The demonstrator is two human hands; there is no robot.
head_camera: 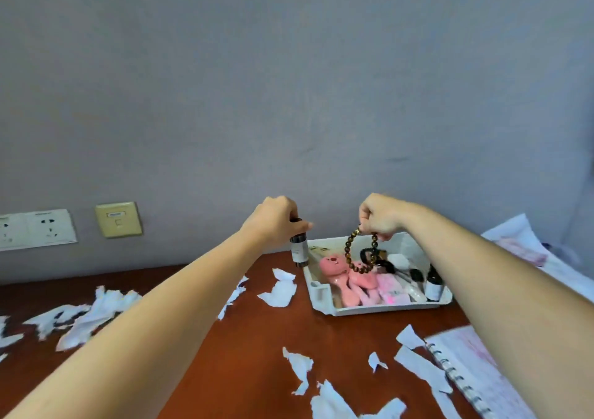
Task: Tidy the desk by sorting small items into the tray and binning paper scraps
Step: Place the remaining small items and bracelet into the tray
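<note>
Count: one tray (385, 310), one bead bracelet (358, 258), two bottles, ten-plus paper scraps (279, 293). White tray at back of red-brown desk (250, 338), holding pink plush toy (345, 275), pink packet (392, 290), dark bottle (434, 285), black items. Left hand (276, 217) curled round cap of small bottle (299, 253), white-labelled, upright, just beside tray's far-left corner. Right hand (381, 214) pinching brown bead bracelet, loop dangling over tray. Scraps torn, white, scattered across desk.
</note>
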